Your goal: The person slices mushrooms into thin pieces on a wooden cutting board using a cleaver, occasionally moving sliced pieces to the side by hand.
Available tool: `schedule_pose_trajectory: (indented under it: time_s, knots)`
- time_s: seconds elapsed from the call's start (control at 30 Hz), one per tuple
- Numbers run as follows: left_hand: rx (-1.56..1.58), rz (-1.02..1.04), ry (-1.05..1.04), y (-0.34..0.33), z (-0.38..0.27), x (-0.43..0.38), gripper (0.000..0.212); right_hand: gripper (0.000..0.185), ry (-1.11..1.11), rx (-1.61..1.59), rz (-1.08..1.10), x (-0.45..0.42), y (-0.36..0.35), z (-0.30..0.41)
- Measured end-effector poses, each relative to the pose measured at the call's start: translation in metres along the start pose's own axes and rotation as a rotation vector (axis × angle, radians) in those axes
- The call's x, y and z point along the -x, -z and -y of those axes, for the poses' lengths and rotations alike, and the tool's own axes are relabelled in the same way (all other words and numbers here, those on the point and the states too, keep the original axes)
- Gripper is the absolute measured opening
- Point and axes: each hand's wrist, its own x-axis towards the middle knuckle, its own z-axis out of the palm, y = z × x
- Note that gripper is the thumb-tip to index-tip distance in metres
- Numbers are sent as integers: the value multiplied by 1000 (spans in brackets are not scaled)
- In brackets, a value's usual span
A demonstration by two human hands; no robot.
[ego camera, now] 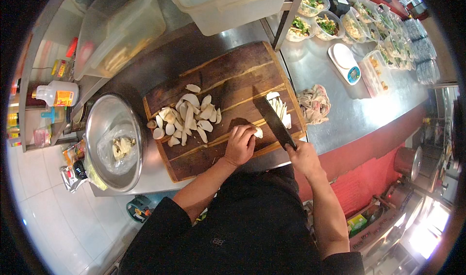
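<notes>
A wooden cutting board [233,82] lies on the steel counter before me. My left hand [241,144] rests low on the board, its fingertips on a pale mushroom piece [258,132]. My right hand [304,156] grips the handle of a dark-bladed cleaver [275,122], whose blade points up and left across the board, to the right of that piece. Thin pale slices [278,109] lie just beyond the blade near the board's right edge. A heap of larger white mushroom pieces [189,116], apparently king oyster mushroom, covers the board's left part.
A steel bowl [91,144] with a plastic bag inside stands left of the board. A crumpled cloth [314,104] lies to the right, near a kitchen scale [343,62] and several filled plastic bowls [327,26]. Plastic tubs [233,13] and a shelf post [290,20] border the far side.
</notes>
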Motion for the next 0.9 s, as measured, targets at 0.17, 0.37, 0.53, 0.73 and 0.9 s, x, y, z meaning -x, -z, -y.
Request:
schedule_pose_trajectory:
  time_s: [0.17, 0.37, 0.53, 0.73, 0.9]
  knots:
    - [1, 21, -21, -7, 0, -1, 19, 25, 75, 122, -19, 15, -11, 1]
    - [-34, 43, 29, -12, 3, -1, 18, 25, 57, 198, -48, 21, -11, 6]
    - [-37, 3, 1, -9, 2, 2, 18, 25, 143, 280, -65, 27, -17, 0]
    - [-65, 76, -17, -9, 5, 1, 14, 27, 150, 365, -27, 34, -17, 3]
    - [-79, 39, -59, -11, 4, 2, 15, 28, 146, 396, 1, 35, -15, 2]
